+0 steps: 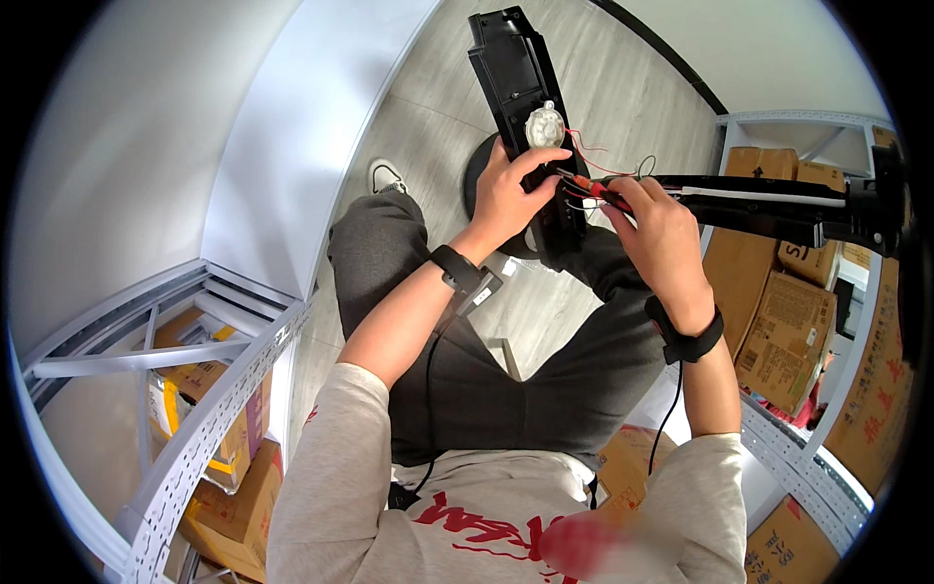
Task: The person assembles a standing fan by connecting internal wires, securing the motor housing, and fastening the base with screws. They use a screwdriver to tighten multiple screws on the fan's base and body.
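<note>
A long black plastic housing (514, 68) lies tilted in front of me, above a round black base. My left hand (506, 200) grips its left side, thumb and forefinger reaching over the top. Set in the housing's middle is a pale, round gearbox-like part (545, 127), with thin red wires running out beside it. In the closed fingers of my right hand (662, 229) is a slim red-and-black hand tool (595, 187). Its tip points into the housing near my left fingers, among loose red, white and dark wires; the exact contact is hidden.
A long black arm-like bar (769, 200) extends right from behind my right hand. Metal shelving holding cardboard boxes (788, 336) stands on the right. Another metal rack (224, 389) with boxes is at lower left. A white panel (282, 127) rises at left.
</note>
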A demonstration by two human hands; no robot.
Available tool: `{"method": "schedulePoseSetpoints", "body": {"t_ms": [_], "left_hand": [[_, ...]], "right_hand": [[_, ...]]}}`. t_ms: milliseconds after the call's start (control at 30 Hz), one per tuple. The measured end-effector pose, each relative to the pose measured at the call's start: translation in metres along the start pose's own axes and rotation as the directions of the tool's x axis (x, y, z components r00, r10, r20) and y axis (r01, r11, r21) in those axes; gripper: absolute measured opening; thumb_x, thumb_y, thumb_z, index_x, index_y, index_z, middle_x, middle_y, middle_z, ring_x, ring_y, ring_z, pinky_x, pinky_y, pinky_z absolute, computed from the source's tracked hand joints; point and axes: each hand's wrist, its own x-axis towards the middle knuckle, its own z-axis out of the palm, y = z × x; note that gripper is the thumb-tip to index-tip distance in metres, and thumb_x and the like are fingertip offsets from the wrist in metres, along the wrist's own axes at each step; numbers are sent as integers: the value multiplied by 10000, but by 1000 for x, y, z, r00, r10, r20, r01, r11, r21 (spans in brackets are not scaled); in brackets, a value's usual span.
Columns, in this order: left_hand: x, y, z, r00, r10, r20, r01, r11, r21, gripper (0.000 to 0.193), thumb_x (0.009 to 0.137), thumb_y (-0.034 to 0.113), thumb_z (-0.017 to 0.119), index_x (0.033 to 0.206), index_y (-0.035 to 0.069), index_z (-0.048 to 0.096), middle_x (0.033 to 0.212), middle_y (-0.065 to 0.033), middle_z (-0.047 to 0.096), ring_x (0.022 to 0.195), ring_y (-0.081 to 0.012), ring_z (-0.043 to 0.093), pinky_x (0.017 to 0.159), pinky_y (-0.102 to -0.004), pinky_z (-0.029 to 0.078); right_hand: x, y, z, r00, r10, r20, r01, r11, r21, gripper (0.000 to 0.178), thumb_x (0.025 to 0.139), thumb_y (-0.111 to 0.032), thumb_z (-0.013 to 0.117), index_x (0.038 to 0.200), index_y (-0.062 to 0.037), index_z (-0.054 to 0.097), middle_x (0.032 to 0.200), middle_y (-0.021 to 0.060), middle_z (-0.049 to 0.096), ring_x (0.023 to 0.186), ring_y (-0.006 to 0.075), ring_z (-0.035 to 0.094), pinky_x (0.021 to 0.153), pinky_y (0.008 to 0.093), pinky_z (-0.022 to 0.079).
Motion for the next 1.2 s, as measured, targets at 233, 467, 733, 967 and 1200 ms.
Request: {"method": "schedulePoseSetpoints", "body": {"t_ms": [233,467,733,967,1200], "left_hand": [[-2,-1,-2,1000,14,0,-14,999,50,423,769,75,755,1133,287,721,1136,-95,597,988,-285,656,810,-365,556],[0,-2,0,999,50,-12,-49,997,57,411,771,82,756,1129,282,720,1140,-99,595,1003,-292,651,816,-365,552],[-1,-2,0,1000,12,8,-12,997,74,412,767,89,759,1127,285,719,1164,-94,595,1001,-295,648,813,-370,552],[-3,-1,2,998,49,39,-52,995,90,417,763,94,756,1122,300,718,1117,-83,587,940,-278,664,736,-362,575],[-1,1,1,1000,13,11,-13,999,29,438,764,75,750,1146,286,708,1117,-90,587,1017,-298,642,829,-385,552]], "right_hand": [[13,10,-5,880,291,374,-378,907,185,236,917,-263,693,914,-28,719,668,70,676,536,176,610,539,317,463],[3,13,-5,878,294,379,-407,874,264,255,901,-261,718,1029,-42,693,736,87,695,549,201,590,547,310,454],[-4,4,4,994,13,113,-19,999,50,204,884,-209,715,988,-34,708,750,132,693,591,284,646,593,388,526],[19,30,-12,542,370,754,-806,482,343,316,1002,-302,610,1004,-10,732,627,2,625,447,7,430,425,193,310],[-4,9,6,998,47,48,-47,999,13,264,901,-279,718,995,-33,702,690,116,686,537,263,618,524,337,490]]}}
